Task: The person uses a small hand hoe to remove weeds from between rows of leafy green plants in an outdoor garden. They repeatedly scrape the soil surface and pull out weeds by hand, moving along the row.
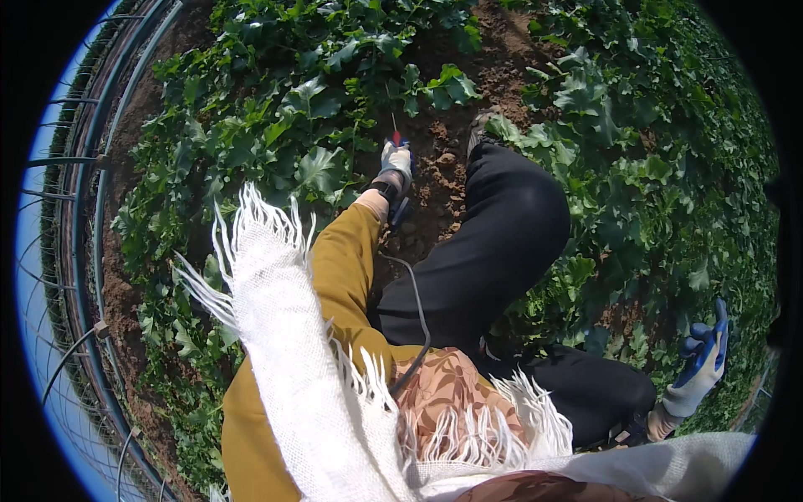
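My left hand (pixel 396 160), in a white and blue work glove, is closed around a slim hand tool with a red handle (pixel 396 138). Its thin metal shaft or blade points away from me, among leafy green plants (pixel 317 166); the tip is hard to make out. A dark band is on the wrist, and a dark blue object (pixel 399 212), too unclear to name, shows just below it. Off to the far right, my right hand (pixel 699 364), in a matching glove, is held up beside my bent knee, fingers spread and holding nothing.
Brown soil (pixel 445 169) with clods runs between the plant rows. My shoe and black-trousered leg (pixel 502 219) rest there. Dense plants (pixel 659 207) cover the right side. Metal tubes (pixel 100 138) and netting curve along the left. A fringed white scarf (pixel 282 326) and a grey cable (pixel 419 301) hang before me.
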The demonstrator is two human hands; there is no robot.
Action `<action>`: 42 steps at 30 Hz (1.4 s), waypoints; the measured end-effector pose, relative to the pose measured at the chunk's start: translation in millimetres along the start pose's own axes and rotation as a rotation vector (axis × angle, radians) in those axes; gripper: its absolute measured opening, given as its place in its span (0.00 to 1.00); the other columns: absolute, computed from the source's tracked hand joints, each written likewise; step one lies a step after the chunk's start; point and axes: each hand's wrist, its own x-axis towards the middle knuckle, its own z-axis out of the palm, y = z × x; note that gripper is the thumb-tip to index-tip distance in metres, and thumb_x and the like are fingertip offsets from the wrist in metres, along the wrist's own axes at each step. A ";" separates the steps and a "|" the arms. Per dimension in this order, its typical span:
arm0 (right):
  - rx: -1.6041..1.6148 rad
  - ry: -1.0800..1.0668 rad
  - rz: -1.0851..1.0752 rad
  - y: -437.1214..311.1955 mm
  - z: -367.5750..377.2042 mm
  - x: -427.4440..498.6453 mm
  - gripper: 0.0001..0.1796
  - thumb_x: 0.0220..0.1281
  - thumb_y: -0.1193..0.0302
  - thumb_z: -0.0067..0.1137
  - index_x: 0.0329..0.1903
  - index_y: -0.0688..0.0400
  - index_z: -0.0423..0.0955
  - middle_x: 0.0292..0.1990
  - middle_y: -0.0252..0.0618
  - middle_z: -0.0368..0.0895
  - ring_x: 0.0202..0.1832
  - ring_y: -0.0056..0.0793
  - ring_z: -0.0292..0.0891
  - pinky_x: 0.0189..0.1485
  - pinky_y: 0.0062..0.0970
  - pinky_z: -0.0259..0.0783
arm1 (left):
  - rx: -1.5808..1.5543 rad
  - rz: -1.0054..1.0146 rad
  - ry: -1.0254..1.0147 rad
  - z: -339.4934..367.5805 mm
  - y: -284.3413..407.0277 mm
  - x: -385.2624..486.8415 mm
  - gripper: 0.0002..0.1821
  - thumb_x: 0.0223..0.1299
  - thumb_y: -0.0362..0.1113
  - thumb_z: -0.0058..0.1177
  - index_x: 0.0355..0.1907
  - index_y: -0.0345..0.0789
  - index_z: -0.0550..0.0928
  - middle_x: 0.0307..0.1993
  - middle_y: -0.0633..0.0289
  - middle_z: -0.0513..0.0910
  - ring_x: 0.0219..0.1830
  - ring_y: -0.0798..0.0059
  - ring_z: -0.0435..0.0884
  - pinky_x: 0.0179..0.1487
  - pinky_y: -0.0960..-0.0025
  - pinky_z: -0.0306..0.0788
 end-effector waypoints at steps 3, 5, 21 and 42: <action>-0.032 -0.020 0.066 3.1 4.5 12.8 0.26 0.71 0.63 0.43 0.68 0.56 0.64 0.29 0.26 0.68 0.23 0.09 0.59 0.25 0.13 0.55 | 0.382 0.186 0.211 12.0 4.8 5.0 0.14 0.64 0.48 0.52 0.46 0.45 0.72 0.24 0.61 0.75 0.22 0.66 0.74 0.25 0.59 0.66; -0.069 0.026 0.071 5.5 7.7 15.3 0.25 0.72 0.62 0.43 0.68 0.55 0.65 0.29 0.26 0.68 0.23 0.09 0.59 0.25 0.12 0.55 | 0.532 0.277 0.352 22.2 9.4 5.4 0.20 0.65 0.48 0.52 0.54 0.42 0.72 0.32 0.57 0.79 0.29 0.61 0.78 0.32 0.59 0.69; -0.228 0.095 0.056 -1.1 37.0 20.6 0.24 0.73 0.61 0.40 0.67 0.54 0.68 0.28 0.25 0.68 0.23 0.09 0.58 0.26 0.12 0.56 | 2.031 0.660 0.132 47.9 73.4 55.2 0.26 0.66 0.46 0.42 0.65 0.44 0.69 0.68 0.60 0.66 0.68 0.62 0.65 0.69 0.61 0.58; -0.148 0.011 -0.010 -2.5 15.2 7.2 0.26 0.72 0.60 0.41 0.68 0.57 0.66 0.29 0.26 0.68 0.24 0.10 0.59 0.27 0.12 0.56 | 0.728 0.042 0.310 47.0 2.7 24.5 0.27 0.68 0.53 0.41 0.63 0.41 0.65 0.49 0.56 0.80 0.43 0.64 0.82 0.44 0.61 0.74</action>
